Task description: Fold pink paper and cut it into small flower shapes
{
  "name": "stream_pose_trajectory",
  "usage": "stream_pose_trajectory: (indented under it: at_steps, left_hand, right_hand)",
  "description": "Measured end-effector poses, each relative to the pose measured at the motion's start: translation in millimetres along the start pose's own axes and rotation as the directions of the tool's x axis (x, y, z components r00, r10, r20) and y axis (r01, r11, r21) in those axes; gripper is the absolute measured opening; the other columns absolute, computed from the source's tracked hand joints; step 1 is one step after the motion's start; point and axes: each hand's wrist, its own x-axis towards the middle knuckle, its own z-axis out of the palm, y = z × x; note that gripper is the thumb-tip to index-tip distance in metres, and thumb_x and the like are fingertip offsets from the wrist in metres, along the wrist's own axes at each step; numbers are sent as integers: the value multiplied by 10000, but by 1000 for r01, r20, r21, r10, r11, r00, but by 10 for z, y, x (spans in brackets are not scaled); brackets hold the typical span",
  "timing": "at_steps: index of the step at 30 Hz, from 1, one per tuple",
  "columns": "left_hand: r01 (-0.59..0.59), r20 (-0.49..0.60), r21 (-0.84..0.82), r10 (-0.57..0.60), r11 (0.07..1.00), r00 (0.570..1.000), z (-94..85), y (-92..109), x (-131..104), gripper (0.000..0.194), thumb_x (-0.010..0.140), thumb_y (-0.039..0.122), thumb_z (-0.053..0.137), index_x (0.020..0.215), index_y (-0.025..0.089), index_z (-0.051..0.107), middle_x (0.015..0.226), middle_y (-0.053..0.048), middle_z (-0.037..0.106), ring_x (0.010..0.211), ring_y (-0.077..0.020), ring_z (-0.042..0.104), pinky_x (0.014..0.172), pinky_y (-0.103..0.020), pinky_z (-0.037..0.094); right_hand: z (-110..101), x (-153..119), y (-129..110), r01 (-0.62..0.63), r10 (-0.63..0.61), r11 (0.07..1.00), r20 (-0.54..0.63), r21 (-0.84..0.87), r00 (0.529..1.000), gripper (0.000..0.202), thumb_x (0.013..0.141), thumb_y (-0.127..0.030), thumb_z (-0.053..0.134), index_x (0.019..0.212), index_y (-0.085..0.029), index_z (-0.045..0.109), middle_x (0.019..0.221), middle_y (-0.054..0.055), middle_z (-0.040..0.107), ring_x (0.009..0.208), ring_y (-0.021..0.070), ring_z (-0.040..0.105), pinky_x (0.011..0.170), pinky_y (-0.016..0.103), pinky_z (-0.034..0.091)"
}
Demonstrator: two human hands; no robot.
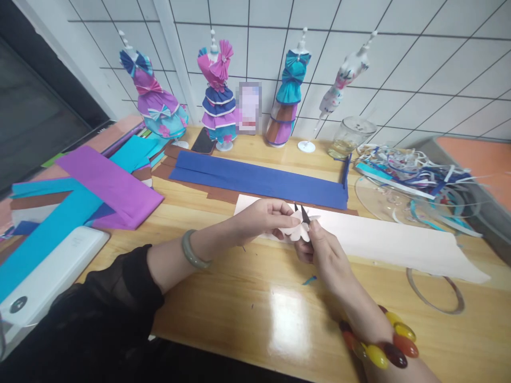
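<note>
Left hand [265, 215] is pinching a small pale-pink paper cutout [296, 230] with scalloped, petal-like edges, thumb and fingers pressed together on its 9 o'clock edge. Right hand [325, 254] is closed around small dark-bladed scissors [304, 214]; the blades are pointing up toward 12 o'clock and meeting the cutout at its upper edge. Whether the blades are parted is too small to tell.

The cutout is being held just above the wooden table [255, 314], over the near edge of a long pale-pink paper sheet [391, 239].

Handling judgement: the cutout looks thin, very light and limp, so it should crease or tear easily. Best hold is a soft pinch close to the cut line, on the uncut side, to keep it from flopping.

Surroundings: a blue paper sheet [259, 181] is lying at 12 o'clock beyond the hands. Four small mannequins in paper dresses [219, 106] are standing along the tiled wall. A purple sheet [115, 186] is lying at 10 o'clock, and a clear dish of paper offcuts [415, 181] at 2 o'clock.
</note>
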Motion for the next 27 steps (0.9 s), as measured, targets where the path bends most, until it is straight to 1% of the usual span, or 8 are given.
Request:
stream_pose_trajectory:
  at_steps: [4, 8, 19, 27]
  left_hand:
    - [-60, -11, 32, 60, 998, 998, -10, -36, 18, 257, 695, 342, 659, 700, 117, 536, 669, -8, 552, 611, -69, 511, 602, -224, 395]
    - [-114, -1, 53, 114, 992, 993, -5, -31, 18, 243, 693, 326, 655, 680, 117, 530, 643, 5, 542, 603, -65, 501, 593, -215, 385]
    - [-102, -23, 77, 104, 992, 994, 5, 7, -3, 228, 666, 304, 663, 670, 122, 525, 658, 10, 538, 596, -61, 483, 570, -205, 358]
    - [-91, -28, 79, 93, 993, 995, 0, 11, -3, 200, 672, 264, 656, 668, 123, 515, 661, 8, 545, 599, -61, 487, 577, -207, 352]
  right_hand:
    - [-1, -1, 6, 2, -2, 1000, 14, -13, 1000, 466, 917, -530, 237, 582, -217, 316, 525, -52, 249, 475, 111, 238, 469, 276, 191]
    - [-6, -3, 12, 10, -9, 1000, 28, -20, 1000, 458, 922, -522, 230, 584, -221, 296, 534, -49, 255, 484, 115, 245, 478, 278, 195]
    - [-5, -6, -3, 8, -8, 1000, 35, -24, 999, 475, 917, -535, 229, 567, -221, 299, 521, -51, 247, 471, 113, 239, 468, 278, 190]
    - [-9, -16, -10, 2, -1, 1000, 41, -20, 999, 469, 932, -502, 233, 570, -214, 314, 526, -50, 253, 479, 109, 244, 472, 277, 196]
